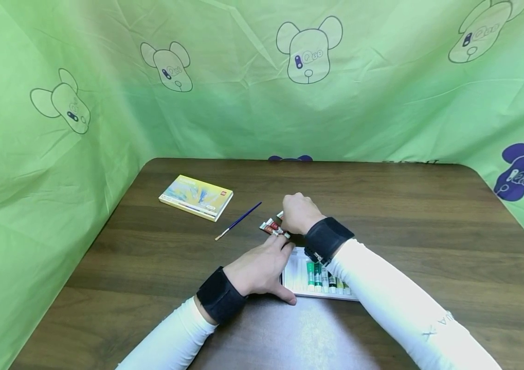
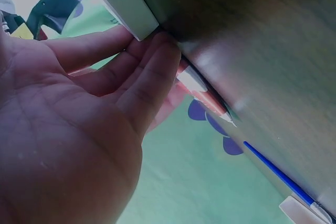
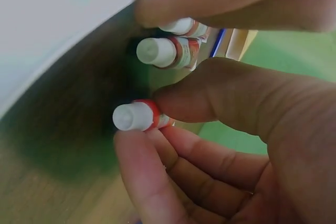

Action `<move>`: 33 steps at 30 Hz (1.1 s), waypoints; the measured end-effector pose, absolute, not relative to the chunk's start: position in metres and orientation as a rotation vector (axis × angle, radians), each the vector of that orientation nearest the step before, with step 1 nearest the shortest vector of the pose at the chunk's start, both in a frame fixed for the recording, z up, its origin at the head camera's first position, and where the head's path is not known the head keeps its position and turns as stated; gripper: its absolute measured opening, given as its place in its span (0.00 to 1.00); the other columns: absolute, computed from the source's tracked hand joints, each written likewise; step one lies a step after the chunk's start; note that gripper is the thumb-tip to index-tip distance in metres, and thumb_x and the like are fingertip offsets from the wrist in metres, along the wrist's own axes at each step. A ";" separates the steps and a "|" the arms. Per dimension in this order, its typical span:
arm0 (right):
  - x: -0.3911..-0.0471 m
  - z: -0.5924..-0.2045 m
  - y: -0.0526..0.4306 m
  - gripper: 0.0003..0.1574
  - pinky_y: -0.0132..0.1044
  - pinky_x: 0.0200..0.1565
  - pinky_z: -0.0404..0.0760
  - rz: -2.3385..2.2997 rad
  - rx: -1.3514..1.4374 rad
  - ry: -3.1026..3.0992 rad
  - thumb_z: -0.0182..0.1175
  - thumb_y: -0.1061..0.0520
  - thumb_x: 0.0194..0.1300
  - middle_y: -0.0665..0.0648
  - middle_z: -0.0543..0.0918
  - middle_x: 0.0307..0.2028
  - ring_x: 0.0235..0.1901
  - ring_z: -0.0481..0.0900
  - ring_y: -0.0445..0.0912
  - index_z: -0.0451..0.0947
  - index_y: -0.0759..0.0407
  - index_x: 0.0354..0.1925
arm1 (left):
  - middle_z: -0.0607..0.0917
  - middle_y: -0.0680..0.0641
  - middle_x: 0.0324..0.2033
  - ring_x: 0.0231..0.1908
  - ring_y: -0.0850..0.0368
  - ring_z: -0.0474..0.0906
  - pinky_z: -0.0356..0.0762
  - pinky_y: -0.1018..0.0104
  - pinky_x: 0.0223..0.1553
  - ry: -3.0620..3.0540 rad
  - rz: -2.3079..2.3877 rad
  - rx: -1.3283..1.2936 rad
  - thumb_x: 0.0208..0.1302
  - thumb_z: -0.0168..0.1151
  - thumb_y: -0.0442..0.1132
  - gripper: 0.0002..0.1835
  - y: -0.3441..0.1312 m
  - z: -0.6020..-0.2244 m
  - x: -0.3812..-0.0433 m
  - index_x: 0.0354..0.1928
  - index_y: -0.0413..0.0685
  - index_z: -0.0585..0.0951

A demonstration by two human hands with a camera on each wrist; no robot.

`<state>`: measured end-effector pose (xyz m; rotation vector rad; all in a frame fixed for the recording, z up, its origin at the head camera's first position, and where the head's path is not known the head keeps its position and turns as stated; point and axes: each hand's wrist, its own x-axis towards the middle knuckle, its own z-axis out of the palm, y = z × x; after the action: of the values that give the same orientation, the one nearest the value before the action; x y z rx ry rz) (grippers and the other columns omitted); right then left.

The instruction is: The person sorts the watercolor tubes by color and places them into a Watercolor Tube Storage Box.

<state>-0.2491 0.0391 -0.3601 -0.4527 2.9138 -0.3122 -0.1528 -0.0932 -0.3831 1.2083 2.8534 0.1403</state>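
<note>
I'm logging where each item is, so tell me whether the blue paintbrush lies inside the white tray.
No, the head view shows the blue paintbrush lying on the table, apart from the white tray.

A blue-handled paintbrush (image 1: 238,221) lies near a yellow box (image 1: 197,196) on the wood-grain bench (image 1: 382,205); green cloth (image 1: 234,123) printed with cartoon heads (image 1: 309,59) hangs behind.

Tray (image 1: 294,277) before me on the table (image 1: 428,231), loose tubes (image 1: 272,226) just behind.
My left hand (image 1: 264,264) is at the tray's left end, my right hand (image 1: 300,213) behind it, right of the loose tubes; leftward lies the paintbrush (image 1: 241,219), then the box (image 1: 195,198); a curtain (image 1: 234,113) hangs beyond.
</note>
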 end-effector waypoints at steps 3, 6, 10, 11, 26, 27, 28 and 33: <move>-0.244 -0.358 0.045 0.10 0.43 0.28 0.74 -0.349 -0.447 2.906 0.65 0.56 0.46 0.58 0.75 0.26 0.26 0.74 0.52 0.73 0.57 0.19 | 0.72 0.47 0.52 0.52 0.55 0.66 0.66 0.68 0.58 2.852 0.152 1.208 0.31 0.68 0.73 0.55 -0.094 -0.384 -0.152 0.58 0.41 0.72; -0.237 -0.354 0.051 0.14 0.40 0.25 0.70 -0.389 -0.442 2.917 0.63 0.57 0.46 0.53 0.69 0.20 0.22 0.70 0.50 0.67 0.55 0.14 | 0.72 0.48 0.52 0.53 0.55 0.65 0.66 0.68 0.58 2.848 0.161 1.200 0.31 0.68 0.73 0.54 -0.094 -0.385 -0.152 0.58 0.41 0.72; -0.222 -0.349 0.060 0.18 0.37 0.22 0.61 -0.468 -0.437 2.933 0.61 0.58 0.43 0.48 0.59 0.14 0.19 0.62 0.46 0.61 0.52 0.11 | 0.72 0.48 0.53 0.53 0.55 0.65 0.66 0.68 0.59 2.845 0.159 1.196 0.31 0.68 0.73 0.55 -0.094 -0.385 -0.152 0.58 0.41 0.71; -0.217 -0.348 0.062 0.17 0.37 0.22 0.59 -0.494 -0.440 2.932 0.61 0.59 0.42 0.47 0.59 0.14 0.18 0.61 0.45 0.62 0.52 0.11 | 0.72 0.48 0.53 0.53 0.55 0.65 0.66 0.68 0.59 2.846 0.152 1.199 0.31 0.68 0.73 0.55 -0.094 -0.385 -0.152 0.58 0.41 0.71; -0.152 -0.355 0.082 0.12 0.36 0.28 0.73 -0.707 -0.428 2.999 0.61 0.57 0.45 0.44 0.76 0.21 0.22 0.72 0.38 0.80 0.57 0.33 | 0.71 0.47 0.55 0.56 0.54 0.64 0.66 0.69 0.59 2.840 0.168 1.180 0.32 0.68 0.72 0.56 -0.095 -0.384 -0.155 0.60 0.40 0.70; -0.148 -0.355 0.082 0.13 0.36 0.27 0.73 -0.709 -0.426 3.005 0.60 0.58 0.44 0.44 0.76 0.21 0.22 0.71 0.38 0.81 0.57 0.34 | 0.71 0.46 0.55 0.56 0.54 0.64 0.66 0.69 0.59 2.841 0.166 1.179 0.32 0.68 0.72 0.55 -0.096 -0.384 -0.155 0.60 0.41 0.71; -0.145 -0.356 0.082 0.14 0.36 0.27 0.72 -0.710 -0.428 3.009 0.60 0.58 0.44 0.43 0.76 0.20 0.21 0.71 0.38 0.81 0.58 0.34 | 0.71 0.46 0.55 0.56 0.54 0.64 0.65 0.69 0.60 2.841 0.167 1.179 0.32 0.69 0.72 0.55 -0.096 -0.383 -0.155 0.59 0.41 0.71; -0.129 -0.359 0.075 0.16 0.35 0.26 0.73 -0.712 -0.455 3.001 0.61 0.59 0.43 0.43 0.75 0.19 0.21 0.71 0.38 0.80 0.61 0.35 | 0.72 0.47 0.53 0.54 0.54 0.65 0.67 0.67 0.58 2.838 0.205 1.177 0.31 0.70 0.71 0.51 -0.096 -0.384 -0.154 0.56 0.43 0.73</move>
<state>-0.1294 0.0751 -0.3586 -0.4550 3.0006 -0.7118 -0.1541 -0.0955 -0.3841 1.1768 2.8380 0.2050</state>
